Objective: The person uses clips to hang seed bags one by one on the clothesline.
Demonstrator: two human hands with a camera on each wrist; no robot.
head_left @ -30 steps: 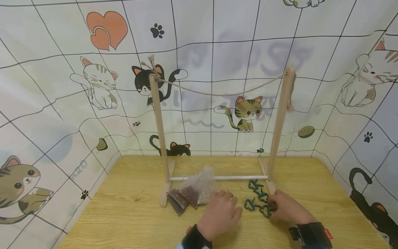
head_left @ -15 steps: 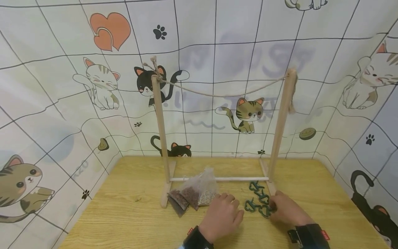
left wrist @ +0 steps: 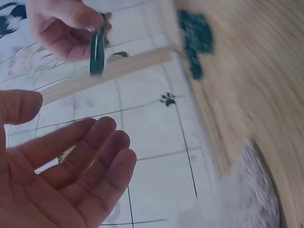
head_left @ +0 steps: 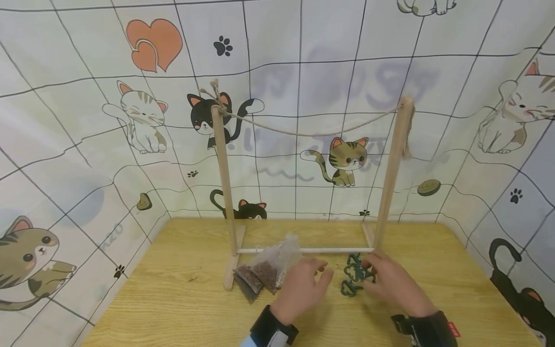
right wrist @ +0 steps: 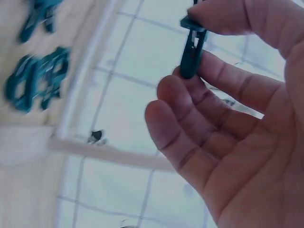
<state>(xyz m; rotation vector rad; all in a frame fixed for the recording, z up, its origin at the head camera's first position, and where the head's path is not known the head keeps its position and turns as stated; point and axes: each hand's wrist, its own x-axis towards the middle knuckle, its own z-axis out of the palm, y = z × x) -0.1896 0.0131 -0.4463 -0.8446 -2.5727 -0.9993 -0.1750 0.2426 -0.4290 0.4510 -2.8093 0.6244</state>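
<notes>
Table [head_left: 173,308]: one, yellowish wood grain. Wall cloth [head_left: 277,62] to the far side, left and right: white, dark grid lines, printed cats, paw prints and an orange heart. Stand [head_left: 222,168]: one, wooden, beyond the hands.

Changes since half a second ago: the right hand [head_left: 394,284] has shifted slightly to the far left and now has a clip [right wrist: 192,52] off the table, pinched between thumb and fingers, near the foot of the right post. The spot at the near right of the group, where a clip lay, is vacated. The left hand [head_left: 301,289] shows thumb and fingers apart, relaxed, beside the bags. Stand and bags keep their places.

Count:
- Green clips: one in the right hand; loose clips [head_left: 349,288], apparently three, though they overlap and blur, on the table between the hands.
- Bags: three, clear plastic, overlapping, left of the clips and near the white bar; two brown-filled bags [head_left: 248,285] at left, one pale-filled bag [head_left: 288,255] at right, partly behind the left hand.
- Posts: two, upright.
- White bar [head_left: 336,250]: one, low between the posts.
- Rope [head_left: 299,133]: one, sagging between the post tops.
- Wristbands [head_left: 270,330]: two, black, one per wrist.
</notes>
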